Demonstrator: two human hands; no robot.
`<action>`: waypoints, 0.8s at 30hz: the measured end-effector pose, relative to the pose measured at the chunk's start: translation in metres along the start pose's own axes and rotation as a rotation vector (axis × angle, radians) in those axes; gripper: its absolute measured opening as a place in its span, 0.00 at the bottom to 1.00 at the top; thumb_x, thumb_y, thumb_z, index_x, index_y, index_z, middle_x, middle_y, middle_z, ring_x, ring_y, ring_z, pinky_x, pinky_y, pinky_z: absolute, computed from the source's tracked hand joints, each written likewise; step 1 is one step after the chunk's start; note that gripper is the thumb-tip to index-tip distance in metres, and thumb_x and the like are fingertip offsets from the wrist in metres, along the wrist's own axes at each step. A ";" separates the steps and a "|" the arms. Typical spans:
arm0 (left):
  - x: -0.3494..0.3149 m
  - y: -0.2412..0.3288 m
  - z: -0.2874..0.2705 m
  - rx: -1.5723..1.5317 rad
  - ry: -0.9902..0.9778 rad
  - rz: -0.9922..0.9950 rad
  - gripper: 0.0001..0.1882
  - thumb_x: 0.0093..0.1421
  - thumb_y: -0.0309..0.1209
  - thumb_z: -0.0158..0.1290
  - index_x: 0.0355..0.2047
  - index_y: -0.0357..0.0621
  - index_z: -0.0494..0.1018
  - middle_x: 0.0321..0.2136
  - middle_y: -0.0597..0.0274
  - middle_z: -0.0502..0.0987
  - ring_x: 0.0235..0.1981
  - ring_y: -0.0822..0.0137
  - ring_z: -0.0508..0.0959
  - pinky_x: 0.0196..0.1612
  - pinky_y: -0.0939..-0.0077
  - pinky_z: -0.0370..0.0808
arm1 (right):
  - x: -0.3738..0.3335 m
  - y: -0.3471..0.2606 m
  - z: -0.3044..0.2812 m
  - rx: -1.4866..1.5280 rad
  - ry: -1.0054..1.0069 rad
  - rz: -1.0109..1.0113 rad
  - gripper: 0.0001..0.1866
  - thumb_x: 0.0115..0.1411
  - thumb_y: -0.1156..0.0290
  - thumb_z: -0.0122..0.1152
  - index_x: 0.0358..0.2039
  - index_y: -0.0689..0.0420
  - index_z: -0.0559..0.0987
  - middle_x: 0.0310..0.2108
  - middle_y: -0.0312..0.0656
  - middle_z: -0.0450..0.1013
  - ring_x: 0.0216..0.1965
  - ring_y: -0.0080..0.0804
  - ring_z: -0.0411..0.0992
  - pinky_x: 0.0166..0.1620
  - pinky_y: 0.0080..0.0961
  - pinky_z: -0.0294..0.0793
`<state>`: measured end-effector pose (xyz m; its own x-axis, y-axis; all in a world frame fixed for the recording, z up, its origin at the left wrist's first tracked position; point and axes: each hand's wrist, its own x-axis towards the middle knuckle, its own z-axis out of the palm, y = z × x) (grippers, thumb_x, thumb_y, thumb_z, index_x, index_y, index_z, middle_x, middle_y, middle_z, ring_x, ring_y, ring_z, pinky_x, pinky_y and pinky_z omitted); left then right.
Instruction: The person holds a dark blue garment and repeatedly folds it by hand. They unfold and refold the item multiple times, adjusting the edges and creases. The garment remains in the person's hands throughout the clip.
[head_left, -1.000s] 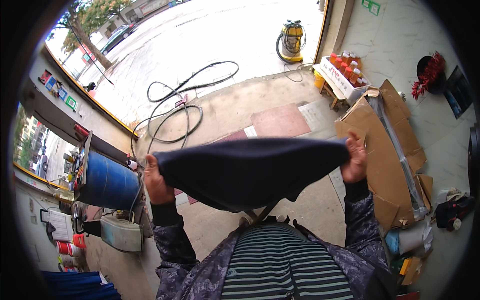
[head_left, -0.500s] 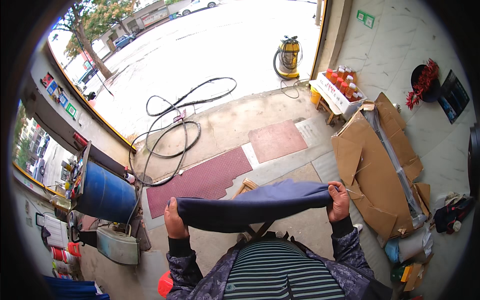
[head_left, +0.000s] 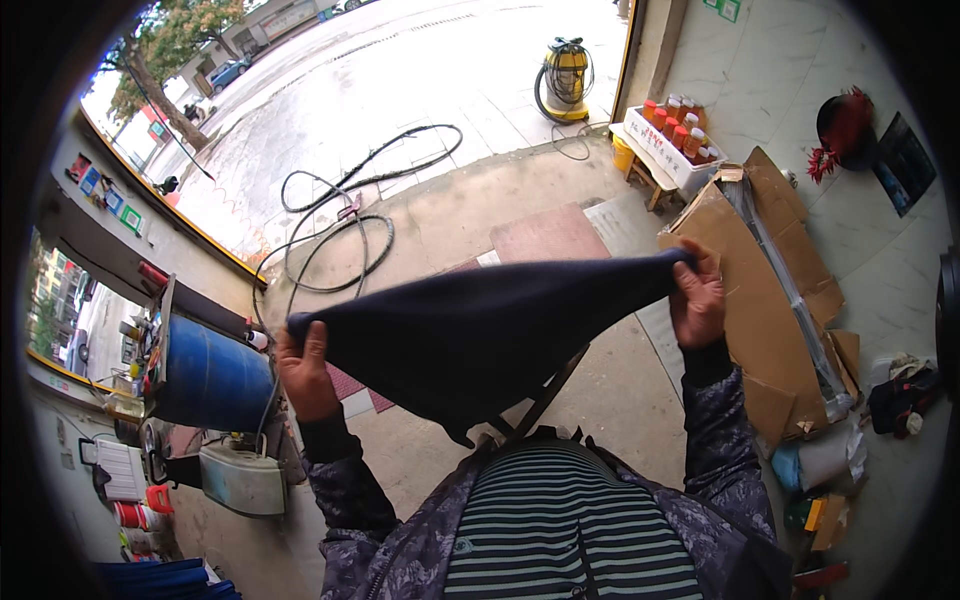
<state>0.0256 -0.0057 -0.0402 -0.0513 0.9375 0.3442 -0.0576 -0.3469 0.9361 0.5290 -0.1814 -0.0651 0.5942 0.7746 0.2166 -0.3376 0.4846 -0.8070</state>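
Note:
A dark navy cloth [head_left: 480, 325] is stretched between my two hands, its upper edge taut and its lower part sagging toward my waist. My left hand [head_left: 308, 372] pinches one end, thumb on the near side. At the other end my right hand [head_left: 697, 300] grips a gathered corner, held somewhat higher than the left. Behind the cloth, part of a dark strap or bar [head_left: 545, 395] shows below its right half; the cloth hides the rest. The fabric's exact kind, garment or plain piece, I cannot tell.
A blue barrel [head_left: 215, 375] stands on the left near a grey metal machine [head_left: 240, 480]. Flattened cardboard [head_left: 745, 310] leans at the right, beside a white crate [head_left: 665, 150] of red-capped bottles. A black hose [head_left: 385, 250] and a yellow vacuum cleaner [head_left: 567, 80] are by the doorway.
Both hands have risen and moved farther apart, carrying the cloth forward. It now spreads into a wide drooping triangle instead of a narrow folded band.

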 end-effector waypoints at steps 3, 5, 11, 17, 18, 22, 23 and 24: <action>0.002 0.025 -0.006 -0.063 0.113 0.167 0.10 0.72 0.31 0.61 0.49 0.41 0.76 0.39 0.69 0.80 0.39 0.76 0.77 0.49 0.80 0.72 | -0.002 -0.044 0.014 0.036 -0.143 -0.232 0.21 0.74 0.78 0.55 0.65 0.60 0.72 0.54 0.48 0.77 0.56 0.39 0.76 0.64 0.41 0.73; 0.001 0.039 -0.016 -0.069 0.119 0.190 0.14 0.72 0.33 0.60 0.51 0.39 0.75 0.41 0.66 0.81 0.41 0.76 0.78 0.51 0.79 0.73 | -0.006 -0.074 0.015 0.017 -0.209 -0.301 0.20 0.75 0.73 0.55 0.65 0.60 0.72 0.54 0.49 0.77 0.55 0.41 0.76 0.64 0.43 0.73; -0.021 0.012 -0.027 0.011 -0.039 0.045 0.15 0.72 0.34 0.61 0.51 0.37 0.76 0.42 0.65 0.81 0.42 0.76 0.78 0.50 0.81 0.74 | -0.038 -0.081 -0.022 -0.178 -0.060 -0.222 0.15 0.75 0.71 0.57 0.58 0.61 0.78 0.47 0.44 0.78 0.50 0.34 0.77 0.59 0.35 0.75; -0.044 -0.052 -0.027 0.143 -0.174 -0.209 0.13 0.72 0.33 0.60 0.49 0.36 0.77 0.41 0.65 0.82 0.41 0.76 0.79 0.49 0.80 0.75 | -0.079 -0.022 -0.066 -0.266 0.158 0.032 0.11 0.72 0.74 0.59 0.51 0.62 0.82 0.42 0.35 0.78 0.44 0.23 0.73 0.54 0.23 0.71; -0.046 -0.058 -0.026 0.150 -0.179 -0.258 0.13 0.72 0.34 0.60 0.49 0.36 0.78 0.40 0.65 0.82 0.41 0.76 0.79 0.49 0.80 0.75 | -0.083 -0.017 -0.070 -0.262 0.199 0.079 0.11 0.72 0.74 0.60 0.51 0.62 0.82 0.41 0.34 0.78 0.43 0.22 0.73 0.53 0.22 0.71; -0.045 -0.070 -0.021 0.180 -0.233 -0.240 0.12 0.73 0.34 0.59 0.47 0.37 0.78 0.38 0.66 0.81 0.39 0.76 0.78 0.47 0.80 0.75 | -0.088 -0.012 -0.080 -0.308 0.204 0.129 0.09 0.70 0.74 0.60 0.48 0.62 0.83 0.38 0.33 0.77 0.39 0.19 0.72 0.49 0.21 0.71; -0.043 -0.070 -0.019 0.176 -0.239 -0.230 0.11 0.73 0.34 0.59 0.46 0.37 0.78 0.38 0.67 0.81 0.38 0.76 0.78 0.46 0.80 0.75 | -0.087 -0.013 -0.081 -0.314 0.216 0.133 0.10 0.70 0.74 0.59 0.48 0.62 0.82 0.39 0.35 0.78 0.40 0.21 0.73 0.50 0.22 0.72; -0.042 -0.070 -0.017 0.170 -0.228 -0.232 0.11 0.73 0.34 0.58 0.46 0.38 0.77 0.37 0.68 0.80 0.37 0.77 0.77 0.45 0.80 0.74 | -0.085 -0.015 -0.081 -0.315 0.223 0.133 0.10 0.70 0.74 0.58 0.48 0.63 0.82 0.39 0.36 0.78 0.41 0.23 0.75 0.50 0.23 0.73</action>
<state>0.0152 -0.0211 -0.1208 0.1684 0.9795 0.1108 0.1259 -0.1329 0.9831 0.5425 -0.2877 -0.1162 0.7160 0.6981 0.0020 -0.2029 0.2109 -0.9562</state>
